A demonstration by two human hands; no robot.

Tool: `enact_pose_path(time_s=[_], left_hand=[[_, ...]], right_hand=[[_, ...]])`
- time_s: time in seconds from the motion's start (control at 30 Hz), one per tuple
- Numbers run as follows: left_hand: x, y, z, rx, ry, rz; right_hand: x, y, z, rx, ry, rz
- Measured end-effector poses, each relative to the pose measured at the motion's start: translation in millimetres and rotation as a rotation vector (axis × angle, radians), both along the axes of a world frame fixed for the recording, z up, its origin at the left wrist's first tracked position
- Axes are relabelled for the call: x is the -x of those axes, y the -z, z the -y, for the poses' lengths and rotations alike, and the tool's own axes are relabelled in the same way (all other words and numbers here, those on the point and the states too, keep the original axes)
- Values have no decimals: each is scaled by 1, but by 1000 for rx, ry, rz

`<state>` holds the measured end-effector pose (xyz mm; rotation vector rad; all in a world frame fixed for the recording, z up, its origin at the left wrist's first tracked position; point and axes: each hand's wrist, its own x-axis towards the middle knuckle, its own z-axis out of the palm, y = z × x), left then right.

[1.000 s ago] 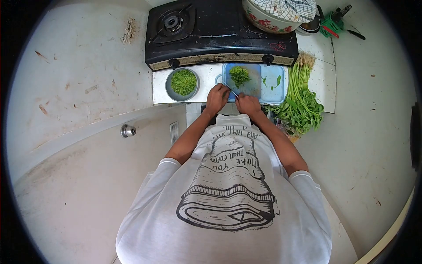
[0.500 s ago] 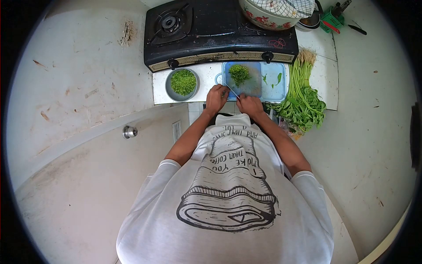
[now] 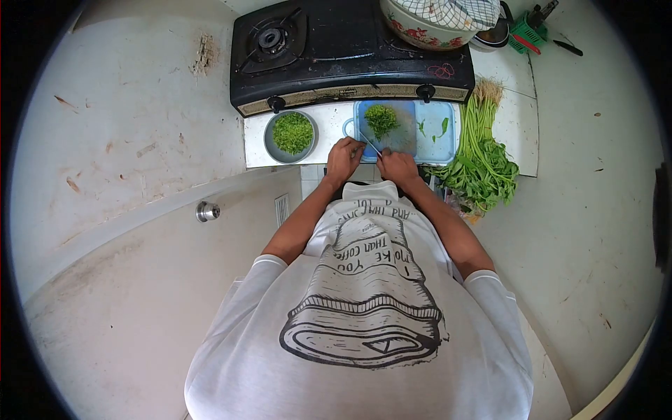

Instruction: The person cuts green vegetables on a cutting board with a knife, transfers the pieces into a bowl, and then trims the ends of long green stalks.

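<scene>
My right hand [image 3: 397,166] is closed around a knife [image 3: 370,143], its blade slanting up and left over the near edge of the blue cutting board [image 3: 404,140]. At the board's near left corner, my left hand [image 3: 344,158] has its fingers curled beside the blade; what they pinch is too small to make out. A heap of chopped greens [image 3: 381,121] lies just beyond the blade. The board rests on a light blue tray [image 3: 437,145] with a few loose leaves [image 3: 444,126]. To the left is a grey bowl [image 3: 313,141] holding more chopped greens [image 3: 292,133].
A black gas stove [image 3: 343,66] stands behind the board, with a floral pot [image 3: 428,31] on its right side. A large bunch of leafy greens [image 3: 484,150] with roots lies right of the tray, hanging over the counter edge. A green basket [image 3: 526,31] holds utensils at the back right.
Both hands and the knife stay in almost the same place, with only very slight movement at the fingers. The view has shifted a touch.
</scene>
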<state>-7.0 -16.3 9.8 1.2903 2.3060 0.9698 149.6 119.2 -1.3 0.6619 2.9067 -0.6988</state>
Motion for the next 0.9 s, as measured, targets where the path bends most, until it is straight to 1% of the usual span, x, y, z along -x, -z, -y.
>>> enact_pose_path(time_s=[0.23,0.3,0.43,0.53,0.63,0.9], left_hand=[[1,-4,-1,23,-4,-3],[2,-2,-1,-7,5,-7],[1,4,0,-52,12,-4],[0,4,-1,-29,-19,45],[1,1,-1,12,-11,31],[0,3,0,4,-22,62]], right_hand=[[2,-9,2,40,-33,87],[4,-8,2,41,-30,95],[8,-7,1,31,-25,56],[6,-5,1,29,-16,47],[3,-6,-1,38,-3,27],[1,-11,3,6,-37,26]])
